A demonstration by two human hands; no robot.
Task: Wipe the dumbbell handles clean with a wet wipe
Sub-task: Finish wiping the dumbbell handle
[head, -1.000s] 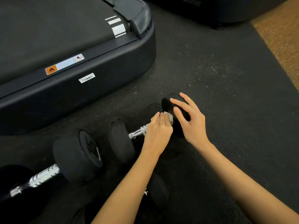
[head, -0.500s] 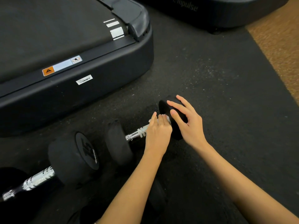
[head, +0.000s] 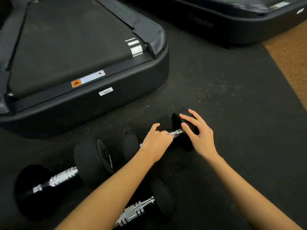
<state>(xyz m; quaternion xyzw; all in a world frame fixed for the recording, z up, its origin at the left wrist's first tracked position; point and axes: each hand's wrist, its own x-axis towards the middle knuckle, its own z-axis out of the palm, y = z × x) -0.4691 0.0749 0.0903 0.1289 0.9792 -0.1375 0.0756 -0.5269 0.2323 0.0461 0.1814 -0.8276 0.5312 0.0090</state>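
Item, far left: a large dumbbell point(head: 66, 178) is lying on the black rubber floor mat point(head: 232, 113), its chrome handle bare and untouched; the end face is showing embossed writing too dark to read.

Item, upper left: a treadmill deck point(head: 83, 63) is carrying an orange warning triangle sticker with a pale strip beside it, and below that a small white barcode-type label; neither text is legible.

Item, lower centre: a third dumbbell point(head: 142, 208) is resting partly under the left forearm, handle exposed, not yet being wiped.

Item, centre: the left hand point(head: 156, 140) is clenching around the handle of the middle dumbbell point(head: 182, 128). It is now sitting nearer the left head than half a second ago, when it was pressed against the right head, so chrome is now showing at the right end of the handle point(head: 176, 132). Judgement: the wiping stroke is travelling leftward along the bar, and this handle is partly done.

Item: the wet wipe point(head: 167, 133) is showing only as a pale sliver at the fingertips, wrapped inside the fist.

Item, right of centre: the right hand point(head: 199, 135) is spreading its fingers over the right head, bracing it rather than gripping.

Item, upper right: a second machine base point(head: 232, 22) is bearing faint raised lettering, apparently "impulse".
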